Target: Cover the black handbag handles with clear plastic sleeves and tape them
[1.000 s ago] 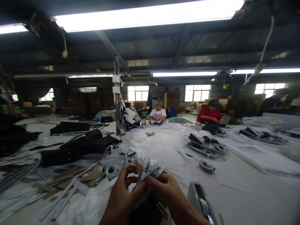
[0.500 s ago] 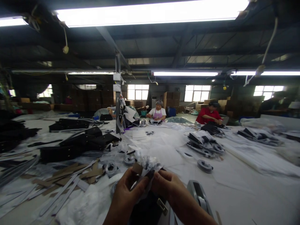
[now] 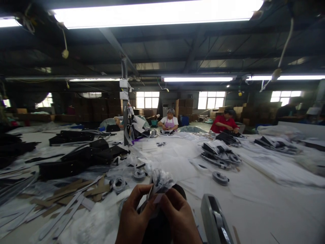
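My left hand [image 3: 134, 217] and my right hand [image 3: 177, 215] are raised close together at the bottom centre, fingers pinched on a crumpled wad of white wrapping paper [image 3: 160, 179]. The paper sticks up between my thumbs. A dark object [image 3: 157, 230] lies under my hands, mostly hidden. A grey tape dispenser [image 3: 215, 220] stands just right of my right hand.
The wide white table [image 3: 266, 203] holds black bags [image 3: 83, 157] at the left, cardboard strips [image 3: 71, 193], tape rolls [image 3: 220, 178] and wrapped bundles [image 3: 220, 152]. Two people [image 3: 170, 122] [image 3: 224, 123] sit at the far side. A grey post [image 3: 125, 101] rises from the table.
My hands have drawn closer together and shifted slightly right around the paper wad. The metal-clasped dark item below them has slipped mostly out of sight.
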The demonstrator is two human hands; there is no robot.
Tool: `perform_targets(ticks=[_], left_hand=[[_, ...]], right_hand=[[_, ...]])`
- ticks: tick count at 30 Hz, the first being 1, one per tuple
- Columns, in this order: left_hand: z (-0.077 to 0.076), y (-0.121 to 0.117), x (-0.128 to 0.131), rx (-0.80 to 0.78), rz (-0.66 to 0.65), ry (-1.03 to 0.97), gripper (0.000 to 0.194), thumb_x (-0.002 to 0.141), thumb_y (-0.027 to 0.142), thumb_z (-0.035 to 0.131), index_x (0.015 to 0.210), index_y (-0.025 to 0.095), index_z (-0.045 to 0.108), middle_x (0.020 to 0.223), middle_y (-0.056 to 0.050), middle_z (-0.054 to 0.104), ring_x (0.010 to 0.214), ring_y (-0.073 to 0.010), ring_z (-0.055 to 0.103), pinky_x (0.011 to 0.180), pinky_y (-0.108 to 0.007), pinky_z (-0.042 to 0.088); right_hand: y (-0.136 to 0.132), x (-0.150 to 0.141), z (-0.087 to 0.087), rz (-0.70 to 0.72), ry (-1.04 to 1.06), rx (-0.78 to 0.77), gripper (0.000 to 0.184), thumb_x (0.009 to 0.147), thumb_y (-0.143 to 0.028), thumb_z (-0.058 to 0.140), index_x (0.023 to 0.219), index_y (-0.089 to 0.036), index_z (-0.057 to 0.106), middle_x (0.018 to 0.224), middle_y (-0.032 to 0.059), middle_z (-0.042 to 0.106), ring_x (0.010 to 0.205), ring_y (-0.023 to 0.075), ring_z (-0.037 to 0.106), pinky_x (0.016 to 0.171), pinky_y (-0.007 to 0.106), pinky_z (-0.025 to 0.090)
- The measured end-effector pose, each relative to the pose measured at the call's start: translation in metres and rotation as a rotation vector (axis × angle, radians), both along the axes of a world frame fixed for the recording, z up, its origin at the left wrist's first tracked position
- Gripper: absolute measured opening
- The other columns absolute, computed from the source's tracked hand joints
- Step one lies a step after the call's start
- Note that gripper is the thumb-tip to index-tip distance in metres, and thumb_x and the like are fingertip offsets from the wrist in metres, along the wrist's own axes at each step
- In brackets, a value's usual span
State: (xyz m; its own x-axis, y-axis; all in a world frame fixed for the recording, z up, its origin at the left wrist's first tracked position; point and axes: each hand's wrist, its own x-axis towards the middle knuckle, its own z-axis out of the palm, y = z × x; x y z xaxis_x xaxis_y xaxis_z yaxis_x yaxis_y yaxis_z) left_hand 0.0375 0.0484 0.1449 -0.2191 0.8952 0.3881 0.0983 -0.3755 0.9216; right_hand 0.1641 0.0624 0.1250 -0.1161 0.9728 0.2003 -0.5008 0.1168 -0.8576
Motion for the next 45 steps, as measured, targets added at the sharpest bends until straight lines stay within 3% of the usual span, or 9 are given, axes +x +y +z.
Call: perform_targets(ticks=[5,10,21,28,30,36,40,42,45], left_hand=[[-0.004,-0.002,-0.006,0.092,0.041,0.131,0.024,0.079,0.042,0.07,0.094,0.022,0.07,0.096,-0.003,0.074,0.091,-0.0233,0.07,0.079,-0.027,0.056],[0.004,-0.012,-0.01,0.161,0.008,0.237,0.027,0.084,0.041,0.064,0.1,0.021,0.072,0.102,-0.007,0.075,0.093,-0.0242,0.07,0.078,-0.026,0.057],[0.015,-0.008,-0.03,0.266,0.093,0.611,0.01,0.084,0.031,0.066,0.085,0.026,0.075,0.083,0.001,0.078,0.076,-0.0176,0.074,0.069,-0.02,0.058],[-0.003,-0.018,-0.025,0.503,0.467,0.986,0.019,0.087,0.024,0.063,0.102,0.025,0.073,0.099,-0.003,0.079,0.084,-0.0218,0.075,0.076,-0.025,0.059],[-0.008,-0.023,-0.021,0.54,0.509,1.069,0.025,0.088,0.021,0.06,0.11,0.023,0.072,0.106,-0.005,0.078,0.09,-0.0224,0.075,0.082,-0.026,0.059],[-0.02,-0.029,-0.015,0.614,0.476,1.207,0.057,0.086,0.007,0.05,0.142,0.017,0.05,0.135,-0.011,0.062,0.118,-0.0255,0.064,0.1,-0.033,0.053],[-0.028,-0.028,-0.016,0.612,0.456,1.216,0.065,0.087,0.006,0.048,0.149,0.017,0.036,0.141,-0.012,0.055,0.124,-0.0261,0.058,0.106,-0.037,0.049],[-0.026,-0.028,-0.017,0.591,0.425,1.191,0.063,0.086,0.007,0.05,0.148,0.017,0.04,0.142,-0.012,0.055,0.126,-0.0263,0.057,0.106,-0.037,0.048],[-0.006,-0.028,-0.023,0.471,0.296,1.029,0.045,0.088,0.018,0.057,0.132,0.024,0.06,0.133,-0.009,0.064,0.122,-0.0257,0.061,0.105,-0.037,0.049]], right_hand=[[-0.003,-0.009,0.007,-0.101,-0.05,0.032,0.042,0.07,-0.047,0.081,0.102,-0.02,0.074,0.098,0.0071,0.076,0.099,0.0296,0.068,0.093,0.038,0.05],[-0.008,-0.014,0.014,-0.134,-0.083,0.042,0.046,0.069,-0.05,0.079,0.1,-0.017,0.073,0.094,0.0083,0.076,0.092,0.0289,0.069,0.082,0.034,0.054],[-0.013,-0.022,0.008,-0.172,0.01,0.045,0.051,0.069,-0.042,0.081,0.11,-0.016,0.067,0.099,0.0112,0.076,0.098,0.0312,0.07,0.087,0.038,0.054],[-0.011,-0.026,0.003,-0.178,0.001,0.026,0.062,0.07,-0.041,0.081,0.123,-0.017,0.06,0.108,0.012,0.074,0.103,0.0306,0.069,0.093,0.039,0.052],[-0.01,-0.025,0.003,-0.16,-0.008,0.032,0.062,0.072,-0.041,0.081,0.125,-0.018,0.059,0.11,0.0119,0.074,0.104,0.0304,0.068,0.094,0.039,0.052],[-0.012,-0.019,0.001,-0.082,-0.007,0.042,0.054,0.074,-0.044,0.079,0.12,-0.018,0.063,0.111,0.0119,0.073,0.104,0.0312,0.067,0.096,0.041,0.051],[-0.014,-0.016,-0.003,-0.091,0.03,0.049,0.05,0.076,-0.047,0.077,0.115,-0.018,0.066,0.113,0.0131,0.073,0.107,0.0335,0.066,0.097,0.044,0.05],[-0.014,-0.013,-0.001,-0.056,0.018,0.028,0.049,0.074,-0.045,0.079,0.112,-0.018,0.068,0.112,0.0127,0.073,0.107,0.0334,0.066,0.097,0.045,0.05],[-0.014,-0.006,0.003,-0.004,0.007,0.003,0.045,0.073,-0.042,0.081,0.108,-0.017,0.07,0.111,0.0119,0.074,0.11,0.0331,0.065,0.101,0.044,0.047]])
